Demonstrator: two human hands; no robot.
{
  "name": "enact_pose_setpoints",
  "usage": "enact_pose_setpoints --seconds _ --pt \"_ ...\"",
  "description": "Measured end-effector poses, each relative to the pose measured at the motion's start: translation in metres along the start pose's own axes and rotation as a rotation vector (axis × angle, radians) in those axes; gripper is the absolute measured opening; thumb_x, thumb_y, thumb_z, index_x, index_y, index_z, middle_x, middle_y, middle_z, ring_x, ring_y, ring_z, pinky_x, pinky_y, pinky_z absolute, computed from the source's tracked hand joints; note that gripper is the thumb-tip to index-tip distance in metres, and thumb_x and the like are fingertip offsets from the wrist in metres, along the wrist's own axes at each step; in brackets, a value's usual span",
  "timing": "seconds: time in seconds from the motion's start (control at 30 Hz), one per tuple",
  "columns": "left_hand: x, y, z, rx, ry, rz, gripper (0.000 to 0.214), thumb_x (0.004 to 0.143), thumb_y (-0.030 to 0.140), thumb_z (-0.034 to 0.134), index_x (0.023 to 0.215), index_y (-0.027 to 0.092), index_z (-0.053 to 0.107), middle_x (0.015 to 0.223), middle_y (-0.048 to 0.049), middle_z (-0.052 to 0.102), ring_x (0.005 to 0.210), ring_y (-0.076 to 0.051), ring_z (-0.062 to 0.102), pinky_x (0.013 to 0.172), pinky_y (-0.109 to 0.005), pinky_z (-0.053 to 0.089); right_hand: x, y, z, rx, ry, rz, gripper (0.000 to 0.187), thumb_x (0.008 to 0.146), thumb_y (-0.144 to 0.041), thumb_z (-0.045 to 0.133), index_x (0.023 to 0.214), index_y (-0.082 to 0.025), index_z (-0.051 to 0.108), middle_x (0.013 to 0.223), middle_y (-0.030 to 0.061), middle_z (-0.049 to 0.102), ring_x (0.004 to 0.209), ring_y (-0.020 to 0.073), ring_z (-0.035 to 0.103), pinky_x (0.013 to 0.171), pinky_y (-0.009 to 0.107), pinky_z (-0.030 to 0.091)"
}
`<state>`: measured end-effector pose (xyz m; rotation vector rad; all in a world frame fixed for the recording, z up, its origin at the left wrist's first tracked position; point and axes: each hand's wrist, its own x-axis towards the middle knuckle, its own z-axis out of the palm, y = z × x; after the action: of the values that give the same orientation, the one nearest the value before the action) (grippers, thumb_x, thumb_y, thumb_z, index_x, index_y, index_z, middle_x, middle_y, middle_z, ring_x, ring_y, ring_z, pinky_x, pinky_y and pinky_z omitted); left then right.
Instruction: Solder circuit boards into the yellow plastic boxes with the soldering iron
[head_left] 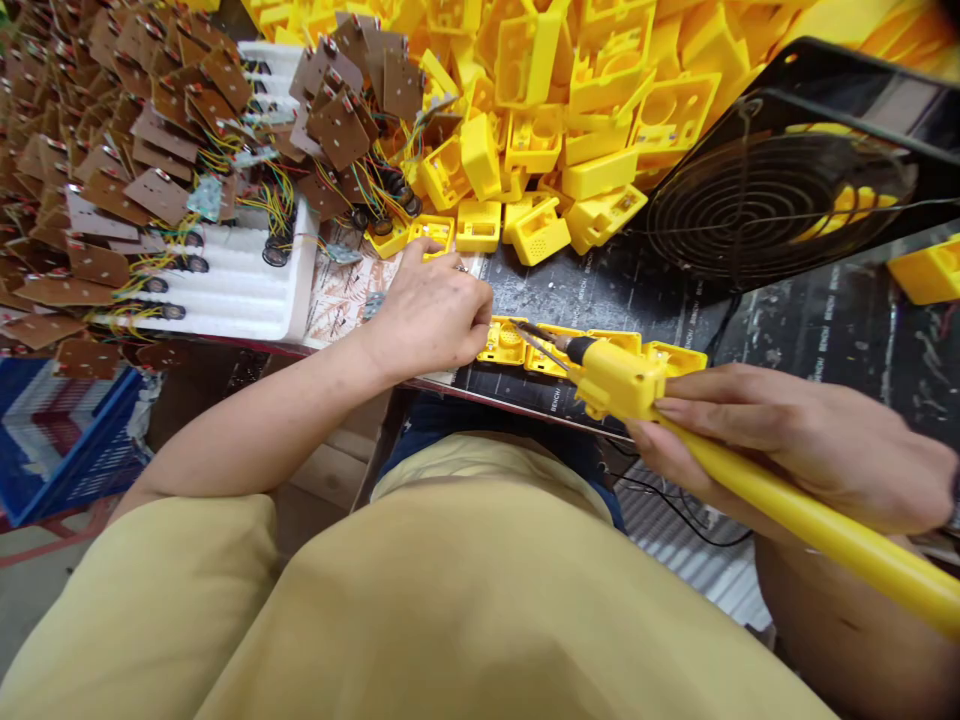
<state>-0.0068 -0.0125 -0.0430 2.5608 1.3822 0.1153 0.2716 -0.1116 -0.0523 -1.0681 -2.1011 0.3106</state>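
My right hand (780, 430) grips a yellow soldering iron (622, 375) with a thick yellow handle. Its dark metal tip points left, over a row of small open yellow plastic casings (550, 350) along the bench's front edge. My left hand (435, 310) is curled palm down at the left end of that row, beside the nearest casing (504, 342). Its fingers are bent and partly hidden, so whatever they pinch cannot be made out. Just beyond its knuckles sits another open yellow casing (433, 232).
Yellow casings (525, 140) are heaped at the back. Brown circuit boards (157, 190) with wires and small round black parts cover a white foam tray (240, 290) at left. A black fan (795, 180) stands at right on the dark bench (592, 285). A blue crate (67, 440) is below left.
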Motion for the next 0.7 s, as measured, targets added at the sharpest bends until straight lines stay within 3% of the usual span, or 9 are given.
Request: enact_pose_setpoints --seconds 0.17,0.33,0.47,0.57,0.7 --pt "0.000 0.000 -0.002 0.010 -0.018 -0.019 0.017 0.078 0.021 0.060 0.068 0.022 0.073 0.065 -0.0040 0.065 0.093 -0.028 0.067 0.111 -0.061 0.041 0.009 -0.001 0.011 0.012 0.045 -0.125 0.011 0.099 -0.027 0.071 0.090 -0.023 0.065 0.077 0.0005 0.072 0.066 0.0123 0.072 0.063 0.020 0.060" --pt "-0.002 -0.002 0.002 -0.022 0.024 -0.018 0.016 0.078 0.024 0.061 0.071 0.023 0.075 0.069 -0.0032 0.069 0.094 -0.027 0.067 0.112 -0.059 0.042 0.028 -0.001 0.021 -0.007 0.151 -0.304 0.022 0.085 -0.018 0.084 0.087 -0.021 0.063 0.070 -0.0027 0.070 0.056 0.0106 0.068 0.054 0.017 0.057" --pt "-0.002 -0.001 0.002 0.005 0.023 -0.030 0.016 0.078 0.023 0.061 0.072 0.022 0.076 0.072 -0.0045 0.071 0.093 -0.027 0.068 0.112 -0.057 0.043 0.031 -0.001 0.016 -0.005 0.109 -0.328 0.019 0.088 -0.019 0.081 0.086 -0.021 0.062 0.069 -0.0019 0.070 0.057 0.0104 0.068 0.059 0.017 0.059" --pt "-0.002 0.000 0.001 0.018 0.016 -0.019 0.017 0.078 0.022 0.061 0.073 0.022 0.077 0.074 -0.0056 0.073 0.092 -0.027 0.069 0.111 -0.057 0.044 0.026 -0.001 0.012 0.003 0.083 -0.239 0.014 0.095 -0.025 0.076 0.089 -0.022 0.063 0.072 -0.0020 0.070 0.062 0.0111 0.070 0.064 0.019 0.062" --pt "-0.002 -0.002 0.001 0.012 0.023 0.001 0.017 0.080 0.023 0.061 0.072 0.022 0.077 0.072 -0.0052 0.072 0.093 -0.027 0.069 0.110 -0.059 0.044 0.028 -0.003 0.016 -0.019 0.110 -0.226 0.015 0.094 -0.026 0.076 0.087 -0.025 0.063 0.071 -0.0033 0.071 0.058 0.0119 0.069 0.054 0.021 0.058"
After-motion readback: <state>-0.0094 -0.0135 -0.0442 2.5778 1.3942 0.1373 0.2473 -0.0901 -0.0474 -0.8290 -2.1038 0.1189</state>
